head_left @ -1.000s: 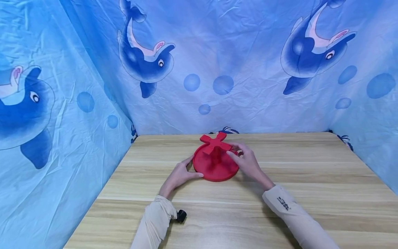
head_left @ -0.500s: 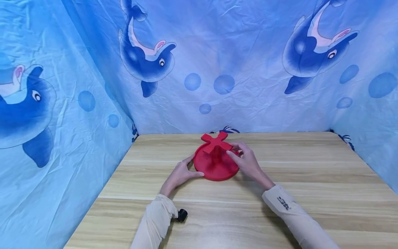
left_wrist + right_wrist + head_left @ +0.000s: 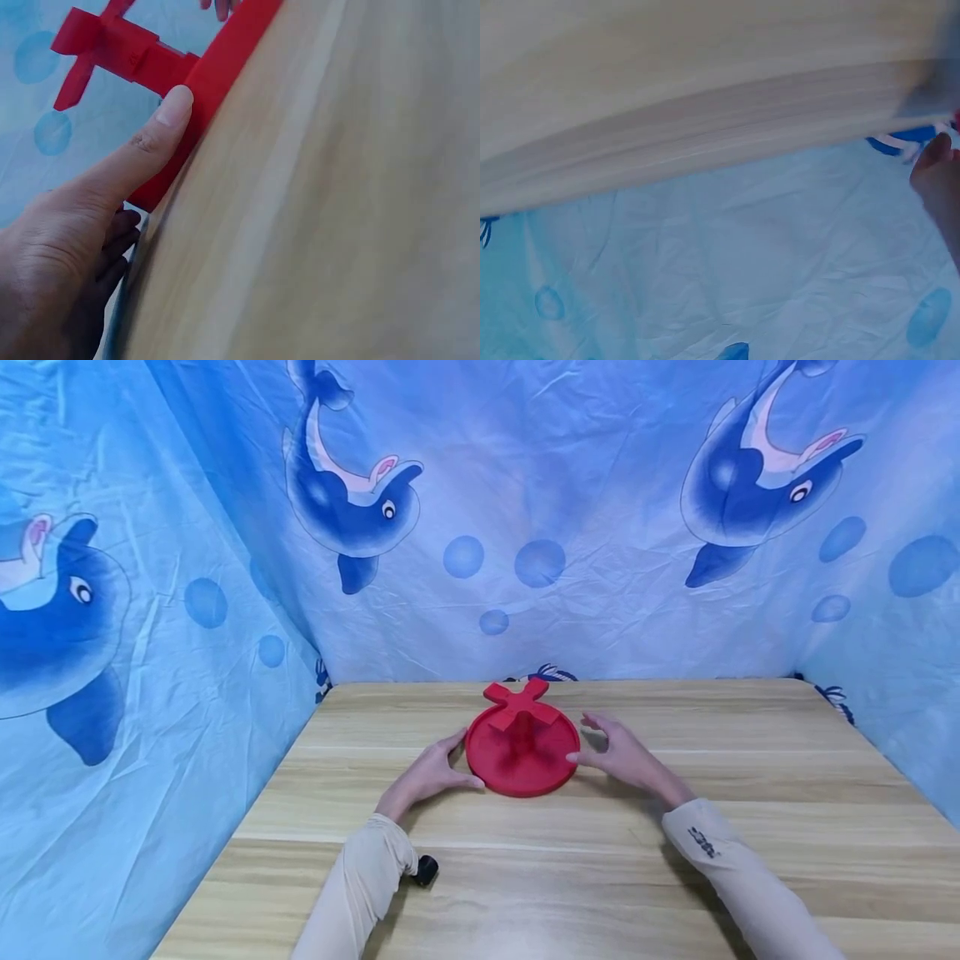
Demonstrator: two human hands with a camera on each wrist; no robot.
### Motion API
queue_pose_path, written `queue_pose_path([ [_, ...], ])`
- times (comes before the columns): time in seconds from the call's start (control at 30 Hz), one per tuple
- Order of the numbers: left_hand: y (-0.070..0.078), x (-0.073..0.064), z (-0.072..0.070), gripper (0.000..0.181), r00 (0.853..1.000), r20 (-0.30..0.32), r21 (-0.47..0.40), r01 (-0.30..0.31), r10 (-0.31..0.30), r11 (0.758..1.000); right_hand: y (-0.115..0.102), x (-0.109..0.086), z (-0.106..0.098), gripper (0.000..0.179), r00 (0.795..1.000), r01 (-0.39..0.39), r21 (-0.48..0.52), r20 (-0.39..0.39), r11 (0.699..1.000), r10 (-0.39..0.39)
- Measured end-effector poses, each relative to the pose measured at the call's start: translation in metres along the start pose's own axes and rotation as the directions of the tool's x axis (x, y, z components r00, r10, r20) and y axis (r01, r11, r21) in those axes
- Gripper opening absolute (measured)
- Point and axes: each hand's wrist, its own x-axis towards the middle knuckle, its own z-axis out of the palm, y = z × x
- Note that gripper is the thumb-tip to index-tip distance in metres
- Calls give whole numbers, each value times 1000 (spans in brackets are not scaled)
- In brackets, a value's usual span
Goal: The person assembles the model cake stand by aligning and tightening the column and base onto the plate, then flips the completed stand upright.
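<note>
A red round tray (image 3: 551,760) with a raised rim rests on the table. From it rises a short red post topped by a flat four-armed red cross (image 3: 517,703), seen side-on in the left wrist view. My left hand (image 3: 431,772) spreads around the tray's left side, its straight thumb at the front rim. In the left wrist view that thumb (image 3: 174,109) overlaps the rim and the other fingers sit lower, behind it. At the right rim, my right hand (image 3: 618,756) has thumb and fingers parted, the thumb tip overlapping the tray's edge. Only part of this hand (image 3: 939,176) enters the right wrist view.
A wood-grain table (image 3: 525,877) lies under both arms. Blue cloth (image 3: 615,635) printed with dolphins and bubbles hangs behind it and along its sides. A black wrist device (image 3: 426,870) sticks out from the left sleeve.
My right hand has come away from beside the cross, moving right and toward me, its fingers spreading. My left hand has shifted slightly left. The tray and cross stand where they were.
</note>
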Motion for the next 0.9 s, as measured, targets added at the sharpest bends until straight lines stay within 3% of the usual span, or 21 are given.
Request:
queue_pose_path([
  [0.2,-8,12,-6,116,999,34,96,-4,1,995,12,2,3,106,992,-1,-3,126,1000,1],
  [0.4,-11,20,-7,115,999,51,122,4,-10,993,16,4,4,109,989,-38,-109,135,993,53],
  [0.63,-8,19,-7,113,999,48,123,3,-9,992,16,7,5,113,990,-10,-180,136,984,35],
  [0.9,-9,18,-5,112,999,36,79,3,-5,997,16,8,8,109,992,-27,-101,119,994,39],
])
